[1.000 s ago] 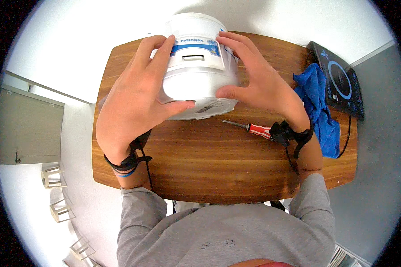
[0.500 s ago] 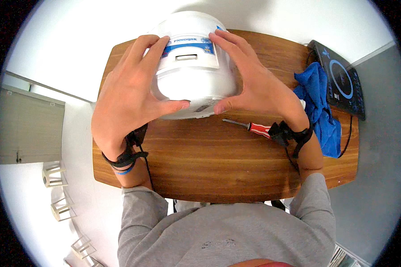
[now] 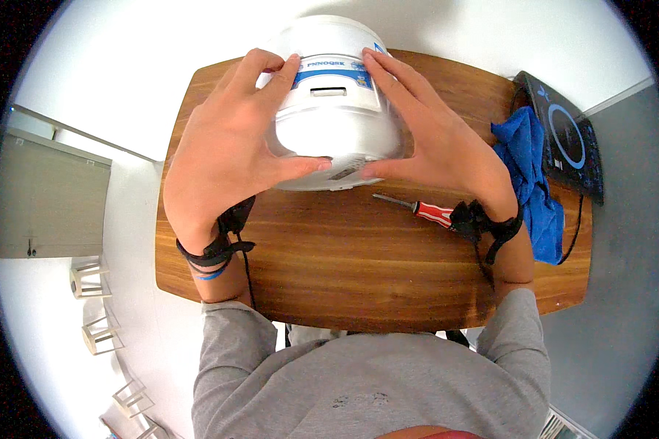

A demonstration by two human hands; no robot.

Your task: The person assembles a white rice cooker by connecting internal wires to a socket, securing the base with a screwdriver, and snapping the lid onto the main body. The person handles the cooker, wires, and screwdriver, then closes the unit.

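A white rice cooker [image 3: 329, 135] with a blue-and-white front panel and a small slot stands at the far side of the wooden table. My left hand [image 3: 231, 139] grips it from the left, with fingertips at the panel's upper edge and the thumb on the nearer, lower part. Around the right side my right hand [image 3: 439, 143] holds it in a mirrored grip, the two thumbs pointing at each other. Some of the cooker's sides is hidden behind my hands. A screwdriver [image 3: 433, 213] with a red-and-white handle lies by my right wrist.
At the table's right, a crumpled blue cloth [image 3: 523, 157] lies against a black induction cooktop [image 3: 566, 135] with a cable. The wooden table [image 3: 359, 263] has a curved near edge. A white wall rises behind it; several pale stools [image 3: 99, 336] stand on the floor at left.
The rice cooker has shifted slightly to the right, with both my hands still around it. The whole view has also shifted a little.
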